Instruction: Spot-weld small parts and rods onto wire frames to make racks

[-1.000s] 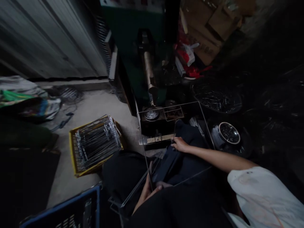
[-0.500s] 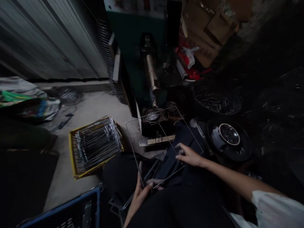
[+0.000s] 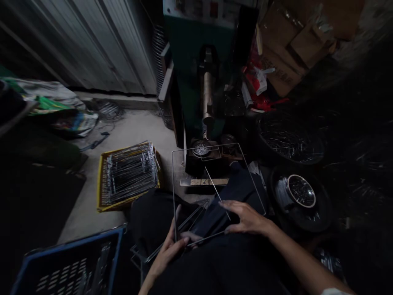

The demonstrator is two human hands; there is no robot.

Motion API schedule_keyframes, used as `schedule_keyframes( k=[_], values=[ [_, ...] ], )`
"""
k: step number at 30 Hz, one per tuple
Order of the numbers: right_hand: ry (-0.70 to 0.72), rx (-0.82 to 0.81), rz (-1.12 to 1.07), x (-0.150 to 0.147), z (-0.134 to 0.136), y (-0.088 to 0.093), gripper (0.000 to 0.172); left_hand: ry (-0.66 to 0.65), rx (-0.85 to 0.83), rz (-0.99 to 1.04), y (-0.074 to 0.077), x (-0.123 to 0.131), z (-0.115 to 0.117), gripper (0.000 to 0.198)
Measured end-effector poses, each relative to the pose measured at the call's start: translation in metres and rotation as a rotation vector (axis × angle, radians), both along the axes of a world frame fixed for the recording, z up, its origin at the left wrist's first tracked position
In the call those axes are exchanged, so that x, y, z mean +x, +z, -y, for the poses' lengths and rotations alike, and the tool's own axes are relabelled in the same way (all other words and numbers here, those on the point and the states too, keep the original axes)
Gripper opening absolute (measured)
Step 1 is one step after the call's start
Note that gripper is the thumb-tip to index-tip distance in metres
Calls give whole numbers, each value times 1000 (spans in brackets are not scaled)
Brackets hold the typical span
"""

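Note:
A thin rectangular wire frame (image 3: 173, 184) is tilted above my lap. My left hand (image 3: 168, 250) is closed around its near left corner, thumb on the near wire. My right hand (image 3: 248, 217) is at the near right part of the frame, fingers curled on a straight wire rod (image 3: 211, 180) that points forward inside the frame. Its thumb is close to the frame's near wire; whether they touch, I cannot tell. More bent wire pieces (image 3: 147, 259) lie on my lap under the left hand. The frame's far edge passes over a small round dish of metal bits (image 3: 202, 149).
A green machine with a metal arm (image 3: 208, 94) stands ahead. To the left are a yellow crate (image 3: 100, 184) of wire pieces and a blue crate (image 3: 118, 250). Black tubs (image 3: 276, 196) with metal pieces stand at the right, near cardboard (image 3: 276, 69).
My right hand has moved nearer to me, its fingers opening wider around the rod. The frame is less rotated now. The whole view has shifted, scenery moving rightward.

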State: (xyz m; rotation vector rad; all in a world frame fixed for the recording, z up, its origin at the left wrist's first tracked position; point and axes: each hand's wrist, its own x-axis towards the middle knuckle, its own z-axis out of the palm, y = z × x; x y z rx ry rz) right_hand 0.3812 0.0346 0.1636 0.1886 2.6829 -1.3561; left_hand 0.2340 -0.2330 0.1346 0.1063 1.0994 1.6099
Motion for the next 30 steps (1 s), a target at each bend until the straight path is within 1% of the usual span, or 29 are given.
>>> schedule_keyframes(
  k=[1, 2, 4, 8, 13, 18, 25, 30],
  values=[
    [58, 32, 8, 1, 2, 0, 86, -12, 3, 3, 1, 0, -1, 106],
    [101, 67, 12, 1, 3, 0, 91, -21, 4, 9, 2, -1, -2, 105],
    [142, 141, 25, 3, 5, -1, 95, -19, 7, 17, 4, -1, -4, 105],
    [120, 280, 31, 8, 9, -4, 96, 17, 0, 17, 6, -2, -7, 106],
    [106, 353, -18, 10, 13, -10, 94, 2, -17, -27, 7, -4, -8, 104],
    [102, 383, -53, 8, 12, -10, 87, 1, -14, -42, 7, -6, -9, 107],
    [134, 389, -92, 6, 10, -10, 95, -4, 0, -33, 10, -11, -10, 107],
    [140, 363, -113, 5, 10, -11, 98, 0, 12, -60, 3, -16, -11, 105]
  ],
)
